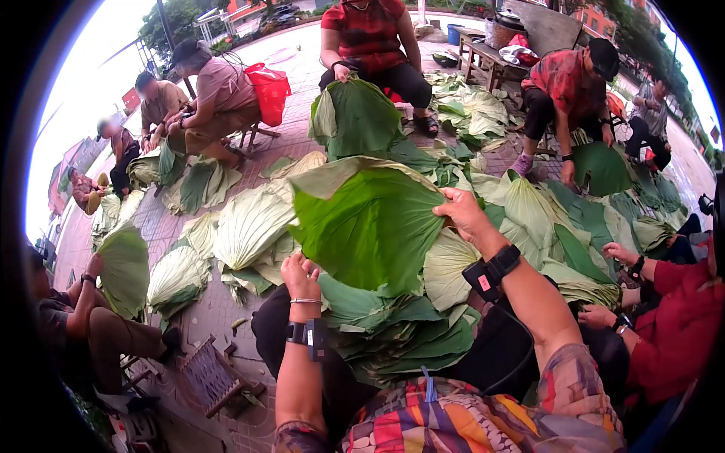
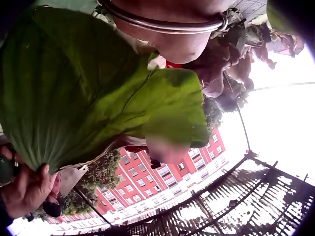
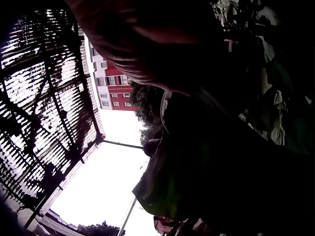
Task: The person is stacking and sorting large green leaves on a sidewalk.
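Observation:
My right hand pinches a large green lotus leaf at its right side, where the veins gather. The leaf is spread upright in front of me, its pale far edge folded over at the top. In the left wrist view, the right hand's thumb lies on the leaf. My left hand, wearing a silver bangle, is raised beside the leaf's lower left edge with its fingers loosely bent. A thick stack of lotus leaves lies at my lap below. The right wrist view is very dark around the leaf.
Pale, dried-looking leaves lie in heaps on the brick paving ahead and to the left. More leaf piles are at right. Several people sit around handling leaves. A small folding stool stands at lower left.

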{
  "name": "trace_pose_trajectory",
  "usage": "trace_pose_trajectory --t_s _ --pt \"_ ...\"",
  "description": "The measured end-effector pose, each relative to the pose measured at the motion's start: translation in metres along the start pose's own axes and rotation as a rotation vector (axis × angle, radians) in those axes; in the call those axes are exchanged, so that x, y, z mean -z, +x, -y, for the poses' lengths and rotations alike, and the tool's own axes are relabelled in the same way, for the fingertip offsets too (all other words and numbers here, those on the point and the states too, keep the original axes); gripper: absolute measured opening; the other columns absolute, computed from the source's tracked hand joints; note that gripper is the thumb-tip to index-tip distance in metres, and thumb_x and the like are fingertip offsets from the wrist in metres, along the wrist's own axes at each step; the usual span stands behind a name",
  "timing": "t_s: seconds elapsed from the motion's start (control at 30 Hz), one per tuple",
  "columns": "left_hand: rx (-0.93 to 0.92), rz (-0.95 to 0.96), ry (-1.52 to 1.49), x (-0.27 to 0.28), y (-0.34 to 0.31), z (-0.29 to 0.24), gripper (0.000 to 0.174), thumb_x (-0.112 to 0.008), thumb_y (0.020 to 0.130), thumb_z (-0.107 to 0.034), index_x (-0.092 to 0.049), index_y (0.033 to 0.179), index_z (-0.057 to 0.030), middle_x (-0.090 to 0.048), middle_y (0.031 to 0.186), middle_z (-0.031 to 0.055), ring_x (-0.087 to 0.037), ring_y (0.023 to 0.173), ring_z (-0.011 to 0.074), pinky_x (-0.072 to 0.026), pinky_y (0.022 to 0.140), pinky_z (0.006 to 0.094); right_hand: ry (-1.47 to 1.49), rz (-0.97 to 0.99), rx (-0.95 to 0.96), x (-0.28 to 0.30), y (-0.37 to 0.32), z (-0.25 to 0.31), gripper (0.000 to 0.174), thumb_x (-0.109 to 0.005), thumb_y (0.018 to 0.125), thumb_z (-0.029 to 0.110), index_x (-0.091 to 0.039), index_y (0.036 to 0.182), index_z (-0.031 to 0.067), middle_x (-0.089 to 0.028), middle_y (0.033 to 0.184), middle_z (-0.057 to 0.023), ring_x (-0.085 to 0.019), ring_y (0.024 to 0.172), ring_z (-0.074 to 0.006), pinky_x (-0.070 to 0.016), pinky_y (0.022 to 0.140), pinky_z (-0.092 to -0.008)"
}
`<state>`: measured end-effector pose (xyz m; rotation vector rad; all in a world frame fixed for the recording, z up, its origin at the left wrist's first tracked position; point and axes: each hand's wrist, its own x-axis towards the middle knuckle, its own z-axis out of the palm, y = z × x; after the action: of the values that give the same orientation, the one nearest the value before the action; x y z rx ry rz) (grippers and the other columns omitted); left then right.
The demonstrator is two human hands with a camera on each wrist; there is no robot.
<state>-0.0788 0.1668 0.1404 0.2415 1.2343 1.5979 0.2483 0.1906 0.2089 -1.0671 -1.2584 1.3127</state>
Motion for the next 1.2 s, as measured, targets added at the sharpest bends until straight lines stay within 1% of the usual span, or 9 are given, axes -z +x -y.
trace_pose_trajectory --t_s 0.1,0.23,0.37,0.5,0.8,0.93,1.03,1.1,1.2 --pt "-0.478 -0.123 0.108 -0.013 -0.011 0.01 0.042 -0.055 0.077 -0.007 -0.04 0.115 -0.0007 -0.047 0.108 0.0136 -0.05 0.091 0.0205 -0.0409 0.082 0.0348 0.261 -0.135 -0.087 0.003 0.001 0.0 0.02 -0.053 0.074 -0.004 -0.055 0.093 -0.0021 -0.059 0.077 -0.006 -0.058 0.063 -0.016 -0.0523 0.06 -0.0314" --pt "-0.661 0.591 0.362 -0.037 -0.055 0.019 0.039 -0.063 0.076 -0.007 -0.049 0.112 -0.0041 -0.058 0.098 0.0057 -0.055 0.088 0.0147 -0.0443 0.075 0.025 0.452 -0.144 -0.136 -0.005 -0.003 -0.017 0.019 -0.055 0.076 -0.002 -0.053 0.095 0.0002 -0.059 0.088 -0.0093 -0.059 0.077 -0.0199 -0.0521 0.069 -0.0362" --pt "-0.909 0.715 0.844 -0.053 -0.093 0.045 0.033 -0.065 0.075 -0.012 -0.055 0.105 -0.0037 -0.06 0.099 0.0076 -0.057 0.09 0.0164 -0.046 0.07 0.0288 0.524 -0.068 -0.283 -0.021 -0.003 -0.037 0.021 -0.058 0.076 -0.001 -0.05 0.096 0.0011 -0.058 0.092 -0.0103 -0.058 0.083 -0.0215 -0.0495 0.076 -0.037" --pt "-0.769 0.665 0.737 -0.052 -0.065 0.054 0.008 -0.055 0.081 -0.003 -0.062 0.085 -0.0015 -0.064 0.081 0.0069 -0.06 0.075 0.016 -0.0461 0.067 0.0262 0.563 0.024 -0.369 -0.034 -0.01 -0.026 0.022 -0.058 0.078 0.0 -0.05 0.099 0.0 -0.058 0.094 -0.0109 -0.058 0.087 -0.0223 -0.0503 0.074 -0.0345" --pt "-0.22 0.868 0.742 -0.043 -0.048 0.087 0.04 -0.066 0.076 -0.013 -0.05 0.111 0.0007 -0.058 0.104 0.0114 -0.057 0.091 0.0172 -0.0456 0.076 0.0271 0.499 0.191 -0.365 -0.045 -0.005 -0.055 0.024 -0.054 0.081 0.002 -0.047 0.103 -0.0024 -0.058 0.093 -0.0148 -0.061 0.083 -0.0232 -0.0517 0.069 -0.03" --pt "-0.987 0.543 1.173 -0.017 -0.004 0.123 0.05 -0.069 0.068 -0.025 -0.053 0.107 -0.0001 -0.059 0.092 0.0202 -0.06 0.083 0.0299 -0.0471 0.074 0.0359 0.349 0.135 -0.372 -0.041 -0.006 -0.052 0.022 -0.055 0.08 0.006 -0.049 0.1 -0.0006 -0.059 0.089 -0.0116 -0.061 0.077 -0.0189 -0.051 0.064 -0.0277" --pt "-0.86 0.564 1.267 0.012 0.012 0.144 0.051 -0.068 0.068 -0.031 -0.054 0.106 -0.001 -0.061 0.088 0.0199 -0.06 0.081 0.0318 -0.0473 0.074 0.0379 0.295 0.096 -0.331 -0.039 -0.009 -0.043 0.018 -0.054 0.08 0.007 -0.051 0.097 0.0008 -0.059 0.086 -0.009 -0.061 0.072 -0.0154 -0.0494 0.06 -0.0248" --pt "-0.294 0.862 1.422 0.022 0.007 0.148 0.051 -0.067 0.068 -0.034 -0.055 0.106 -0.0018 -0.061 0.086 0.0186 -0.06 0.079 0.0297 -0.0472 0.073 0.036 0.282 0.082 -0.312 -0.037 -0.012 -0.035 0.018 -0.054 0.08 0.008 -0.052 0.096 0.0013 -0.059 0.086 -0.0086 -0.06 0.071 -0.0152 -0.048 0.057 -0.0232" --pt "-0.334 0.967 1.55 0.022 0.008 0.155 0.049 -0.068 0.066 -0.033 -0.058 0.102 -0.0011 -0.061 0.085 0.0192 -0.06 0.078 0.0296 -0.0473 0.072 0.0353 0.275 0.053 -0.264 -0.035 -0.016 -0.022 0.017 -0.054 0.08 0.009 -0.053 0.096 0.0017 -0.06 0.086 -0.0073 -0.06 0.07 -0.0136 -0.0468 0.056 -0.022"
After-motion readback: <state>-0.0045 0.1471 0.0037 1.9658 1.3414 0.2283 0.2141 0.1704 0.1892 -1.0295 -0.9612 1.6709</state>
